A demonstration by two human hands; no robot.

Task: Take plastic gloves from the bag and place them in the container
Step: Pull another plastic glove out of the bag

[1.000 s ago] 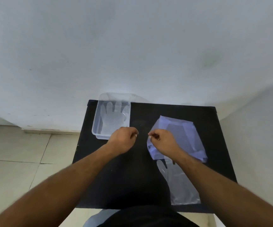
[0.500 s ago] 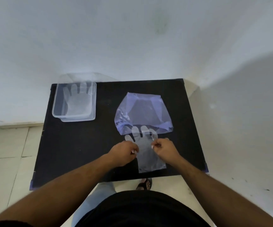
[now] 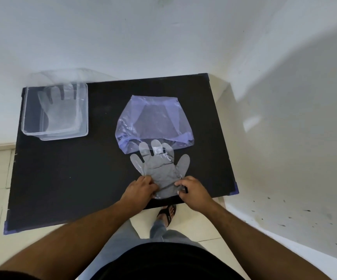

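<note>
Head view of a black table set against a white wall. Since half a second ago the clear plastic glove has been drawn further toward the near edge, so that only its fingertips now overlap the mouth of the purple bag; it is nearly free and, by judgement, ready to be lifted. The left hand and right hand pinch the cuff from either side, fingers closed on the film. The container, a clear tub at the far left corner, already holds one flat glove and stands well apart from the hands; bare tabletop lies between, with nothing in the path. The glove is thin and limp and may cling or fold in transit. A sandalled foot shows below the table edge
</note>
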